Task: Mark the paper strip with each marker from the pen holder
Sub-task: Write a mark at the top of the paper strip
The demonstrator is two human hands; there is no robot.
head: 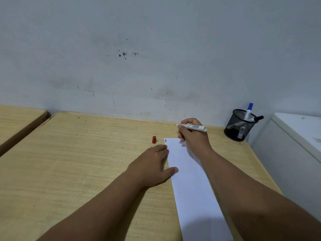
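Observation:
A long white paper strip (pixel 191 180) lies on the wooden desk (pixel 78 162), with a short blue and a short red mark at its far left corner. My left hand (pixel 152 164) rests flat on the strip's left edge. My right hand (pixel 192 134) holds an uncapped white marker (pixel 192 127) above the strip's far end, tip pointing left. A red cap (pixel 154 139) stands on the desk left of the strip. The black mesh pen holder (pixel 240 126) at the far right holds a blue-capped marker (pixel 248 111) and a black-capped marker (pixel 257 118).
A grey-white wall (pixel 156 58) rises directly behind the desk. A second wooden desk (pixel 19 119) adjoins on the left across a narrow gap. A white cabinet (pixel 295 145) stands against the desk's right side.

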